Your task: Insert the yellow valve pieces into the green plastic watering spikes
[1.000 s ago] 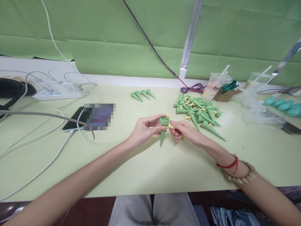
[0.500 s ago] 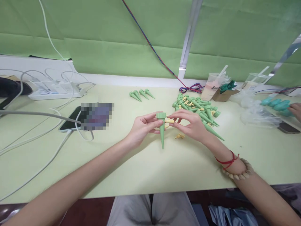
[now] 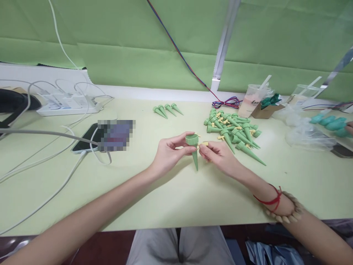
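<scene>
Spike [image 3: 195, 161] in fingers [image 3: 186, 151], straw [image 3: 265, 82] in cup [image 3: 247, 105]

1. Center: the left hand [image 3: 171, 151] holds a spike [image 3: 192, 140] above the table [image 3: 154, 206]; the right hand [image 3: 219, 154], on the spike's right, grips a fitting [image 3: 204, 144] at its side.
2. Behind the right hand lies a heap of spikes [image 3: 224, 134], with more fittings among them; a row of four spikes [image 3: 176, 109] sits farther back, left of the heap.
3. Coiled wire [image 3: 227, 103] rests behind the heap, left of a cup [image 3: 248, 103]; a carton [image 3: 264, 112] stands just right of the cup.
4. Right: a plastic bag [image 3: 306, 136] lies before a second cup [image 3: 305, 92], pouches [image 3: 335, 123] beside the bag, another person's hand [image 3: 349, 127] at the edge.
5. Left: a phone [image 3: 82, 141] lies before a power strip [image 3: 68, 109], a cable [image 3: 35, 131] crossing over the phone.
</scene>
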Action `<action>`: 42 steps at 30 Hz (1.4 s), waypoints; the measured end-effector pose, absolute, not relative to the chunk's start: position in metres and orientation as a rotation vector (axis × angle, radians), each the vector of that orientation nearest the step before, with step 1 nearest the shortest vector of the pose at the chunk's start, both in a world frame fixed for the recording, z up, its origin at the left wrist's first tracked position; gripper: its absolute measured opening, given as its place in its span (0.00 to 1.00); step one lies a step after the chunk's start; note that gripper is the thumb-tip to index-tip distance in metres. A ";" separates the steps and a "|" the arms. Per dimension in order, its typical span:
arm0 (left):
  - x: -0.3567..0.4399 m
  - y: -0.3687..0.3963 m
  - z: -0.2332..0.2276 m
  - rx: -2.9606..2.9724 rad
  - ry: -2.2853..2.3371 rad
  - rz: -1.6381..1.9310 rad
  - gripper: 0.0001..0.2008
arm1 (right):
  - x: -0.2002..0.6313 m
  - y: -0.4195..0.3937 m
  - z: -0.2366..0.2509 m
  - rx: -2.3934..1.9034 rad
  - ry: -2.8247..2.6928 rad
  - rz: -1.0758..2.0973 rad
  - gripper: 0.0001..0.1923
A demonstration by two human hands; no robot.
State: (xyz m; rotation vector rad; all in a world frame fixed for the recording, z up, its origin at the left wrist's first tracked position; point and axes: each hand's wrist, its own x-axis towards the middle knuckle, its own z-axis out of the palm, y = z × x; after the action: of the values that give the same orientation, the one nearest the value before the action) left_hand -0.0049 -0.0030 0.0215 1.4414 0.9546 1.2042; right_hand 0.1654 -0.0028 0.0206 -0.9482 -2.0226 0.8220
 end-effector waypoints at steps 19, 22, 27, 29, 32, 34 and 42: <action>-0.005 -0.006 0.022 1.372 1.047 1.045 0.22 | 0.168 0.005 0.012 -0.891 -2.238 0.128 0.20; -0.005 -0.009 0.021 1.423 1.066 1.068 0.21 | 0.160 0.001 0.009 -1.031 -2.050 0.727 0.22; -0.009 -0.005 0.024 1.415 1.072 1.022 0.22 | 0.157 0.003 0.011 -0.968 -1.913 1.239 0.26; -0.010 -0.003 0.025 1.351 1.052 1.004 0.23 | 0.162 0.006 0.013 -1.022 -2.054 0.854 0.24; -0.010 -0.002 0.027 1.294 1.003 0.975 0.22 | 0.171 0.012 0.015 -0.920 -2.309 0.181 0.17; -0.010 -0.004 0.028 1.306 0.981 0.939 0.22 | 0.175 0.015 0.015 -0.815 -2.424 -0.080 0.16; -0.010 -0.011 0.031 1.470 1.067 1.005 0.22 | 0.170 0.003 0.012 -0.844 -2.382 0.248 0.17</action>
State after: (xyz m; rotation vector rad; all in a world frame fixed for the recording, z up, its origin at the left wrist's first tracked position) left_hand -0.0099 -0.0111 0.0312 1.4700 1.0671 1.0053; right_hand 0.1701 0.0033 0.0119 -0.8443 -2.3819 0.2475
